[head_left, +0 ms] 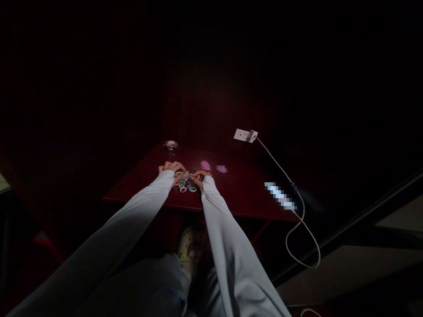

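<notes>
A heap of small coloured rings that look like hair ties (pixel 183 189) lies near the front edge of the dark red table, in pink, green, yellow and grey tones. Over its left side my left hand (pixel 172 167) rests with the fingers apart and bent, touching the rings. My right hand (pixel 200 176) is at the heap's right side, thumb and forefinger pressed together; what is between them is too small to make out. Just beyond it are a pile of thin pink pieces (pixel 205 165) and a pile of purple ones (pixel 221 169).
A clear round container (pixel 171 147) stands at the table's back left. On the wall is a white socket (pixel 243 135) with a plugged-in charger. Its white cable (pixel 279 164) runs to a blurred bright device (pixel 280 196) at the right of the table (pixel 244 198).
</notes>
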Demonstrator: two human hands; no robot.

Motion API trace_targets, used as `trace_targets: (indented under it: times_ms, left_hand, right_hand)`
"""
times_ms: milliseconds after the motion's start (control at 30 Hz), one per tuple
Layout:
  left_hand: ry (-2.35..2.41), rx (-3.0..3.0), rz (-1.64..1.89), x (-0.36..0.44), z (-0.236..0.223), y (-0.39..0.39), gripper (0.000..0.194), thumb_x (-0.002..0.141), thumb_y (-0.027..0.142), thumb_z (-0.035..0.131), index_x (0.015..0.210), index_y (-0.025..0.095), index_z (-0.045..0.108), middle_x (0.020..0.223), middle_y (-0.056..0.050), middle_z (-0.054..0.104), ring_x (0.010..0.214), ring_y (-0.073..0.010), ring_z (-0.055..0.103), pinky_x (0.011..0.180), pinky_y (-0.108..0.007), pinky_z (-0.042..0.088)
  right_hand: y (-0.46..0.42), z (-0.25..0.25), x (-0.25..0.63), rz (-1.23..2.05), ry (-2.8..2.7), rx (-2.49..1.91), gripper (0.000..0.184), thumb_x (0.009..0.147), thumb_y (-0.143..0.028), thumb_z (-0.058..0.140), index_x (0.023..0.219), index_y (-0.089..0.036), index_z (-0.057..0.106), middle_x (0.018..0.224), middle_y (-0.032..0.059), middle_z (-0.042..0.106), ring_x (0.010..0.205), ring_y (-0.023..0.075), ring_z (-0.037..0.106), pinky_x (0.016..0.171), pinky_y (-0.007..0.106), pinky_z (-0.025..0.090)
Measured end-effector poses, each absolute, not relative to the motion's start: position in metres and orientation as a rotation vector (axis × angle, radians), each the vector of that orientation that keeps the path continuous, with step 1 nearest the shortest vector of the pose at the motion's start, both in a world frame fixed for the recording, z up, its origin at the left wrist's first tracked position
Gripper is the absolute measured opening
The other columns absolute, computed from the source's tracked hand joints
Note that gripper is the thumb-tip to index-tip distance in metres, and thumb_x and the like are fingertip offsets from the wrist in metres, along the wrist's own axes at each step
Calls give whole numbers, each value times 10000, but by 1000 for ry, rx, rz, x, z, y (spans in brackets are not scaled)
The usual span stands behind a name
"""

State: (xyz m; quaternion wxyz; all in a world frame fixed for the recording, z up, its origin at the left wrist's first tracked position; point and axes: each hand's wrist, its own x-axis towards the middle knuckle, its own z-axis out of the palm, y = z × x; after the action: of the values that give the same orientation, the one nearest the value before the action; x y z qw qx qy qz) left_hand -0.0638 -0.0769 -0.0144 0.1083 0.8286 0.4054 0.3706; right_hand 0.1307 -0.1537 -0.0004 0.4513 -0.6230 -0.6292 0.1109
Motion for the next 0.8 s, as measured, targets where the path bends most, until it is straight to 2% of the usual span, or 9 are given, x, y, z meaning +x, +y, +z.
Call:
trace_targets:
  times_ms: [100, 300, 467, 567, 733, 800]
  left_hand:
    - [1184, 2438, 1088, -65, -12, -81, 188, 902, 250, 694, 1045, 326, 788, 1322, 8, 769, 1203, -303, 545, 995, -483, 313]
    - [1106, 2428, 1093, -66, -3, -90, 271, 1035, 282, 521, 1085, 318, 785, 1342, 11, 763, 1234, -275, 559, 1032, -461, 310]
    - [1061, 2488, 1036, -61, -7, -85, 219, 1033, 425, 607, 1125, 333, 782, 1326, 4, 771, 1213, -278, 546, 1032, -444, 314]
    - [1057, 2524, 985, -57, -13, -77, 209, 1031, 424, 618, 1133, 352, 786, 1326, 11, 776, 1198, -282, 545, 1023, -450, 314]
    - [1039, 2554, 1001, -55, -19, -71, 199, 1040, 435, 617, 1118, 356, 783, 1313, 10, 782, 1178, -283, 539, 1010, -451, 315]
    - [1024, 2567, 1007, -55, -20, -71, 187, 1035, 438, 628, 1089, 352, 784, 1296, 10, 786, 1163, -281, 538, 1003, -447, 319]
  right_hand:
    - [-153, -2, 131, 290, -1527, -1539, 91, 827, -321, 817, 792, -243, 788, 779, 4, 689, 896, 233, 662, 1051, 447, 491]
    - [-152, -4, 131, 313, -1512, -1502, 97, 833, -323, 809, 812, -229, 794, 759, -5, 681, 891, 227, 662, 1094, 470, 478]
    - [-150, -6, 132, 341, -1504, -1465, 125, 817, -339, 830, 778, -225, 793, 729, -11, 670, 832, 205, 629, 1020, 430, 497]
    - [-149, -8, 133, 343, -1504, -1422, 119, 807, -341, 835, 773, -232, 803, 739, 2, 682, 846, 214, 623, 971, 414, 515]
    - [-143, -15, 137, 324, -1461, -1403, 91, 770, -308, 864, 751, -255, 794, 855, 26, 757, 985, 251, 645, 1053, 443, 510]
    - [-139, -19, 140, 355, -1472, -1382, 114, 777, -347, 864, 769, -256, 796, 867, 32, 766, 973, 251, 653, 999, 429, 540]
